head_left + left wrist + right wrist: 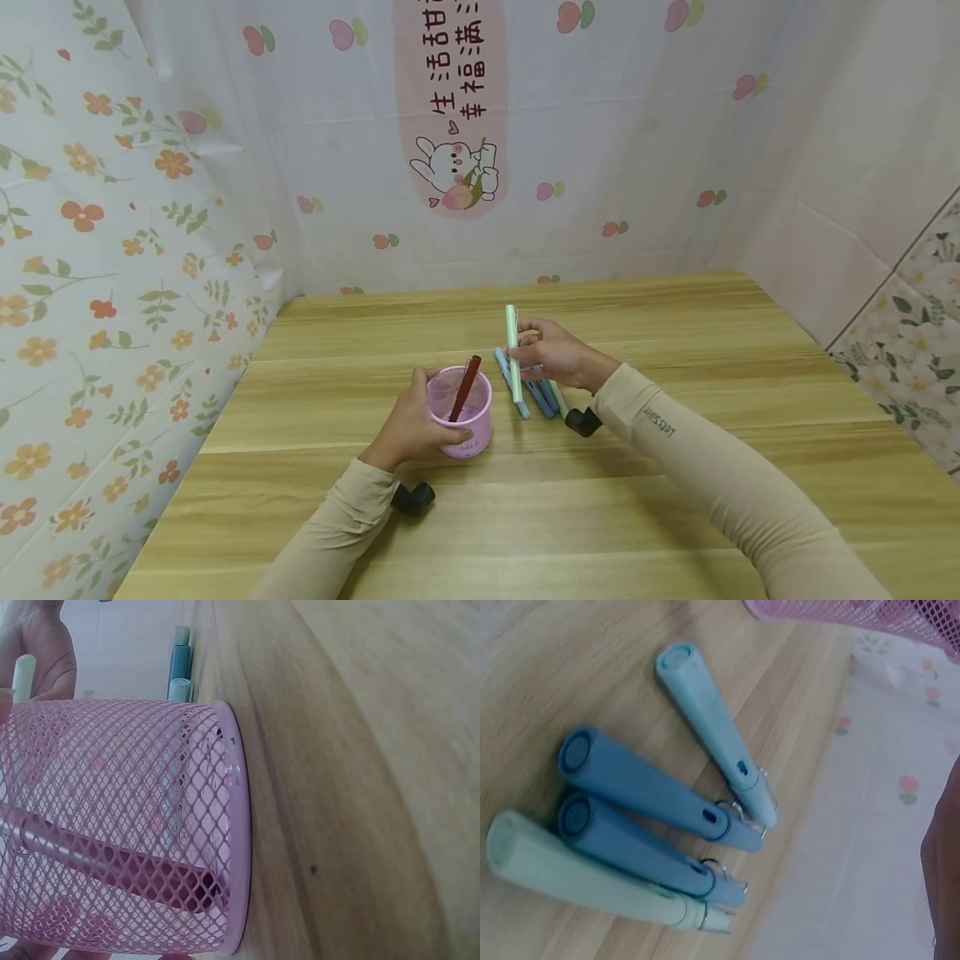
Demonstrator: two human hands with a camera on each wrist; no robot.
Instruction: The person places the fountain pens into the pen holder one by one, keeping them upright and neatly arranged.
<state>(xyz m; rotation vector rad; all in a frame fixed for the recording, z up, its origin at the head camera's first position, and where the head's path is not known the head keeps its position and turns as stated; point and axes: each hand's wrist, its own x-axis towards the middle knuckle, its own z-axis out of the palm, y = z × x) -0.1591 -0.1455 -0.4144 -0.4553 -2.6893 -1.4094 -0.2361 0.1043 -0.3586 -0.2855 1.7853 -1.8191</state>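
Note:
My left hand point(418, 421) holds a pink mesh pen cup point(480, 421) on the table, thumb and fingers around its sides. A dark red pen point(466, 388) leans inside the cup; its lower end shows through the mesh in the left wrist view. Right of the cup, my right hand point(553, 353) pinches a light green pen point(513, 354) roughly upright above the other pens. Below that hand lie a light blue pen point(714, 724), two dark blue pens point(652, 784) side by side, and another pale green pen point(592, 881).
The wooden table point(315, 517) reaches back to a patterned cloth point(645, 150) hanging behind it. Floral cloth point(97, 275) hangs at the left. A black wrist camera point(413, 498) sits by the left wrist, and another black device point(582, 422) by the right.

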